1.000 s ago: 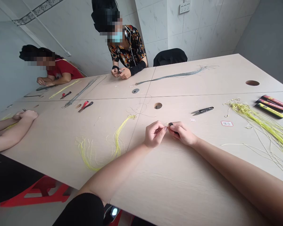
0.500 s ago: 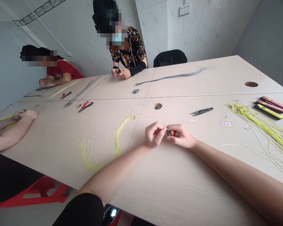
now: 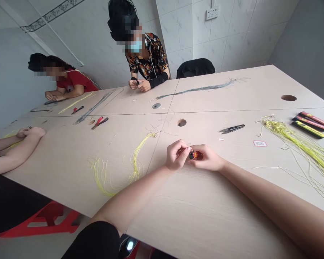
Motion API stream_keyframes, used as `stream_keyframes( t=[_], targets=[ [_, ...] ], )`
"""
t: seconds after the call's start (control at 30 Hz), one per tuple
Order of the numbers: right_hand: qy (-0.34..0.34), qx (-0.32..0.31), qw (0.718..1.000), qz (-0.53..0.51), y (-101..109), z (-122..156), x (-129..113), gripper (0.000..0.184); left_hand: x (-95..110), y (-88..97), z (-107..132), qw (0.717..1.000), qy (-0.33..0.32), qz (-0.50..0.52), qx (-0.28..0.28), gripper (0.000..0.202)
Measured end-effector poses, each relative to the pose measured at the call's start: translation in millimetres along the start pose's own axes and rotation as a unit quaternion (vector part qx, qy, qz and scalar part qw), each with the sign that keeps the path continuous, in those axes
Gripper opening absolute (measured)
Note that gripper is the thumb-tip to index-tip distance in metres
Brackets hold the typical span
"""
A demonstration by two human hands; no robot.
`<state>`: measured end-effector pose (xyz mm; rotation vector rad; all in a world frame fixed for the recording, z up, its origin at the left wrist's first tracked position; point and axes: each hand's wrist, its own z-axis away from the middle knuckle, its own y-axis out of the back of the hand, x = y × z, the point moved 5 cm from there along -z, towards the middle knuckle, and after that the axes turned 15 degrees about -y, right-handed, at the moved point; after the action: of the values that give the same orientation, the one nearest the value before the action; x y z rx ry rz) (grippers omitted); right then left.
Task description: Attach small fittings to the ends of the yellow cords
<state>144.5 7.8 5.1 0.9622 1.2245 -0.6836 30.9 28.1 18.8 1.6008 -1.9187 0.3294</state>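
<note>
Over the worktop (image 3: 232,216), the right hand (image 3: 207,158) pinches a small red-and-black object (image 3: 194,155) as the left hand (image 3: 175,155) pinches something too fine to make out.

We can read no words or numbers anywhere; the printing on the black packets (image 3: 311,124) is too small to make out; so is the print on the small white card (image 3: 260,143).

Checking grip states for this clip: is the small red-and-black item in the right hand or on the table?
In the hand: the right hand grips the red-and-black item at its fingertips.
</note>
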Motion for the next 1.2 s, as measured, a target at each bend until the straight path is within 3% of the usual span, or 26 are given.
stream_keyframes(
  t=[0.23,0.5,0.77,0.93,1.07,1.2],
  targets=[
    [-0.031,0.028,0.997,0.071,1,-4,6,0.013,-8,5.1,-2,0.996,0.070,0.012,0.051,0.039],
    [-0.023,0.072,0.995,0.060,6,-3,7,0.013,-16,6.7,-3,0.987,0.123,0.039,0.099,0.039],
    [-0.040,0.178,0.980,0.076,7,-4,15,0.018,-32,16.0,-1,0.956,0.213,0.052,0.195,0.033],
    [-0.068,0.272,0.938,0.204,12,-7,15,0.020,-37,16.5,0,0.943,0.241,0.074,0.218,0.028],
    [-0.146,0.249,0.907,0.306,15,-12,13,0.024,-38,16.2,1,0.939,0.249,0.083,0.222,0.028],
    [-0.206,0.244,0.853,0.412,23,-11,11,0.025,-38,16.5,3,0.937,0.260,0.078,0.220,0.025]
  ],
)
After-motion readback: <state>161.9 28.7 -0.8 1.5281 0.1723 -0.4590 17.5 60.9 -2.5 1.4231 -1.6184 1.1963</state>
